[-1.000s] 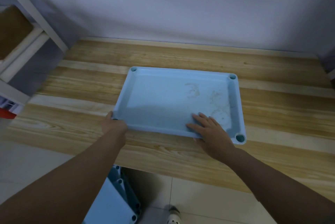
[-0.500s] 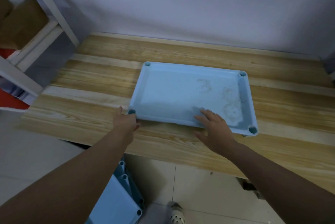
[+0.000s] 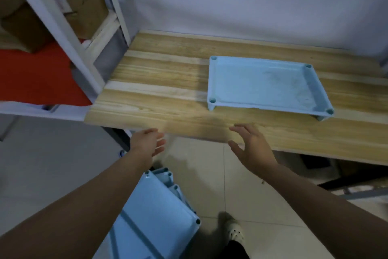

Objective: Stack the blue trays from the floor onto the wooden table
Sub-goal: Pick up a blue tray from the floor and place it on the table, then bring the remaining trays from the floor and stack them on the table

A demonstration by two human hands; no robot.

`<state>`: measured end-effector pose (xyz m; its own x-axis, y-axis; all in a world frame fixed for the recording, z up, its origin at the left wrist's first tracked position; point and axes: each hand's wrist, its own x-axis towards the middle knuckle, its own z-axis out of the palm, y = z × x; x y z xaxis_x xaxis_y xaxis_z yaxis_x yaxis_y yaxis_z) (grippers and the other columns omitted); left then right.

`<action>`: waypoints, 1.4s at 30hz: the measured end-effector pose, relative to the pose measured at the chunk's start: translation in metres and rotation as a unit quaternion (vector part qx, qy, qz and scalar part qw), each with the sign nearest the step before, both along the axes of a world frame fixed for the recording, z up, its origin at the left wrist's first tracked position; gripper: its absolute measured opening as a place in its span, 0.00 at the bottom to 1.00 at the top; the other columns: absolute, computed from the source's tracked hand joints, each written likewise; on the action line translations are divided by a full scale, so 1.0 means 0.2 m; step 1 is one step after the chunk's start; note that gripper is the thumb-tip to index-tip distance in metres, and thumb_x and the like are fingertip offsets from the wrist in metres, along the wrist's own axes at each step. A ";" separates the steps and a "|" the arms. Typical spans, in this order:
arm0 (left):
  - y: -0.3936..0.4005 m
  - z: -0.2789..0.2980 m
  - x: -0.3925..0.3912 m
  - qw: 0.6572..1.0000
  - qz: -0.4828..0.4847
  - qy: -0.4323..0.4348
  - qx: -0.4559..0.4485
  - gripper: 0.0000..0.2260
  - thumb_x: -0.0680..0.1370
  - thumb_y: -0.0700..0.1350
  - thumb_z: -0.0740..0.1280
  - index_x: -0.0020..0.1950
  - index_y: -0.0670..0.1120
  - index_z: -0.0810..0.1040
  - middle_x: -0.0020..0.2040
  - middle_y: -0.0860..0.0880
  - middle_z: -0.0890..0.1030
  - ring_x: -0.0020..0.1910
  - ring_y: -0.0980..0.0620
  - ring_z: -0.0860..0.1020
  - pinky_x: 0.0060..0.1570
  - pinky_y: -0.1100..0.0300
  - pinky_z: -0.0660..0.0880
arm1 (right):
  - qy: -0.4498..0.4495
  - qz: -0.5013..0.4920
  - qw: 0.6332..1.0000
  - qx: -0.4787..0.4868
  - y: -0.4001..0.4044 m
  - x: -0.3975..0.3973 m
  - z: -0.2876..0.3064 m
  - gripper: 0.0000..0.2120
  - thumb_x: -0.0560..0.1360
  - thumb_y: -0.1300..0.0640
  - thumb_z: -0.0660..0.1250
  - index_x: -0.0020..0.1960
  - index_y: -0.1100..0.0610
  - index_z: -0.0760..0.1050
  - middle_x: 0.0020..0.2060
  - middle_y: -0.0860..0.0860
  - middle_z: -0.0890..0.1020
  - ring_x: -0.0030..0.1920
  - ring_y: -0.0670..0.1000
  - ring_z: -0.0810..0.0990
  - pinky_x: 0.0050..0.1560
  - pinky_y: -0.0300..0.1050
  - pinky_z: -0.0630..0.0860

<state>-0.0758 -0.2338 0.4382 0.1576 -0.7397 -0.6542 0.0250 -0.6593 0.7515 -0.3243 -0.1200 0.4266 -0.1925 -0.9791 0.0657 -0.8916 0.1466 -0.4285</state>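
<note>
tray (image 3: 260,88): light blue | table (image 3: 168,112): striped pale wood | shoe (image 3: 234,232): white

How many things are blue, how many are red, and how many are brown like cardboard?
Blue: 2, the tray on the table and the tray pile on the floor; how many trays are in the pile I cannot tell.
Red: 1, the red sheet on the shelf.
Brown cardboard: 2 boxes that I can tell apart.
Total: 5
</note>
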 end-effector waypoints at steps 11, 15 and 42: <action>0.24 -0.42 0.56 0.995 -0.016 -0.047 0.082 0.05 0.79 0.38 0.65 0.54 0.39 0.77 0.46 0.41 0.81 0.38 0.48 0.80 0.34 0.58 0.81 | -0.092 -0.032 0.980 0.172 0.27 0.55 -0.52 0.21 0.77 0.52 0.65 0.69 0.51 0.70 0.66 0.50 0.74 0.66 0.51 0.72 0.63 0.45 0.70; 0.35 -0.69 0.59 0.992 0.002 -0.042 0.120 0.08 0.80 0.38 0.64 0.57 0.37 0.77 0.46 0.41 0.81 0.41 0.45 0.80 0.37 0.55 0.80 | -0.118 -0.052 0.963 0.236 0.36 0.54 -0.77 0.22 0.77 0.53 0.65 0.71 0.52 0.68 0.66 0.52 0.73 0.66 0.52 0.72 0.63 0.45 0.71; 0.55 -1.77 0.66 0.986 0.051 -0.067 0.142 0.05 0.79 0.36 0.64 0.42 0.40 0.75 0.47 0.42 0.78 0.48 0.44 0.78 0.44 0.53 0.79 | -0.182 -0.082 0.923 0.329 0.35 0.55 -1.93 0.22 0.76 0.54 0.66 0.68 0.55 0.70 0.61 0.54 0.77 0.59 0.53 0.76 0.54 0.40 0.70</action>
